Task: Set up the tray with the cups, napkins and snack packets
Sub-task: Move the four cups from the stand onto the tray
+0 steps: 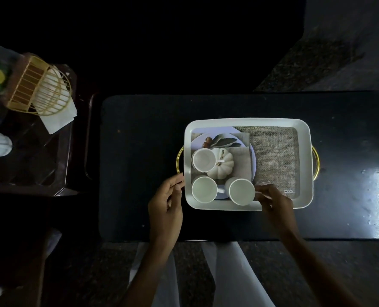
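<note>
Tray (250, 121) on dark table (139, 151): my right hand (275, 202) pinches the near-right cup (241, 192) by the near rim; my left hand (165, 204), loosely curled and empty, beside the left edge; tray's right half open

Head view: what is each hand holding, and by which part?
The right hand pinches the near-right white ceramic cup at its right side, apparently by its hidden handle. The left hand, loosely curled beside the white rectangular tray, holds nothing.
</note>
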`<state>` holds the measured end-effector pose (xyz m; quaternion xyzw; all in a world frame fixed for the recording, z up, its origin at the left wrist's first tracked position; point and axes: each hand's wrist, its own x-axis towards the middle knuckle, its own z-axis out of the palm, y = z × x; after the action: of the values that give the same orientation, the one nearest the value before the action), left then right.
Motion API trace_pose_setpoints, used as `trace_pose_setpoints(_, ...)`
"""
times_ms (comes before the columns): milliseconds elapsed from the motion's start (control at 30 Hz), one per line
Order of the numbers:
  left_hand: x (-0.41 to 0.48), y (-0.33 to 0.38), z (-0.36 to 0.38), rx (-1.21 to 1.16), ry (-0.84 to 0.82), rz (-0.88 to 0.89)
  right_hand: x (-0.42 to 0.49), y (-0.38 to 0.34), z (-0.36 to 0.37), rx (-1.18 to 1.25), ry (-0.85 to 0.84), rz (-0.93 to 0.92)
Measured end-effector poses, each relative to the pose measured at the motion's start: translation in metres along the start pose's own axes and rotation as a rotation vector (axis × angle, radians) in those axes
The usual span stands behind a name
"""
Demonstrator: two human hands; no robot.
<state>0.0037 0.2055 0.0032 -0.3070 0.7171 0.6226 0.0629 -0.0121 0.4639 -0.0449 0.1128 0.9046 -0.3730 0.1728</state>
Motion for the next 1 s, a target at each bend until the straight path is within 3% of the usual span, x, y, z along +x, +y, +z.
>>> trace_pose_setpoints(167,0.000,0.000,-0.016,0.092,-0.013,0.071,-0.008,-0.015,-0.010,-0.157,0.007,-0.059)
trace_pose_setpoints(300,0.005,-0.005,-0.036,0.256,-0.016,0.221,-0.019,-0.046,-0.002,-0.301,0.053,-0.228)
trace_pose_setpoints(633,0.028,-0.012,-0.122,0.815,-0.012,0.512,-0.027,-0.149,0.107,-0.633,-0.079,-0.464)
trace_pose_setpoints(800,0.055,-0.016,-0.187,1.084,0.018,0.473,-0.020,-0.206,0.169,-0.654,-0.120,-0.560)
trace_pose_setpoints(1000,0.084,-0.020,-0.255,1.224,0.115,0.433,-0.009,-0.270,0.228,-0.645,-0.089,-0.645)
